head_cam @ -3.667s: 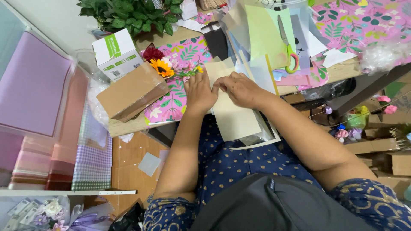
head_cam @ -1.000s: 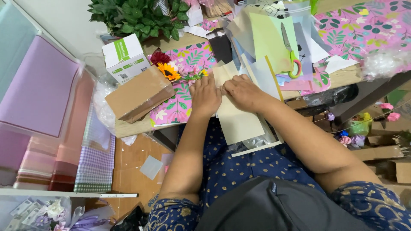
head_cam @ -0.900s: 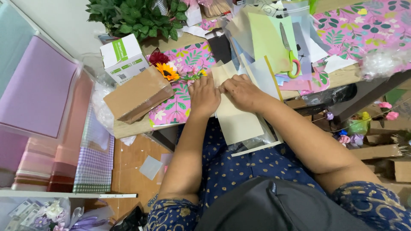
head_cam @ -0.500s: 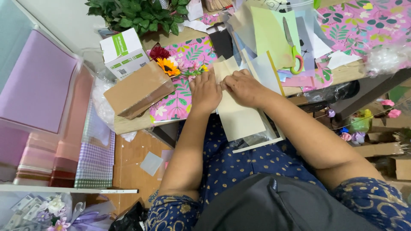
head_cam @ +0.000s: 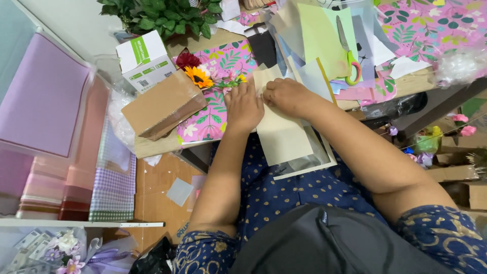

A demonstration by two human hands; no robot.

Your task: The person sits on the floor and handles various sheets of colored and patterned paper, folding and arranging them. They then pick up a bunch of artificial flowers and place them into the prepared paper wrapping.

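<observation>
Pressing flat, the left hand pins a cream paper sheet on the worktop; beside it, the right hand pinches its edge. Light, floppy, easily creased.

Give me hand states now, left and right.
Left hand: open, flat on the cream paper.
Right hand: curled, pinching the paper's edge.

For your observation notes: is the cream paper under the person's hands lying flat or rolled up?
Flat. The cream paper lies spread over the table edge, with the left hand pressing down on it and the right hand pinching its upper part.
</observation>
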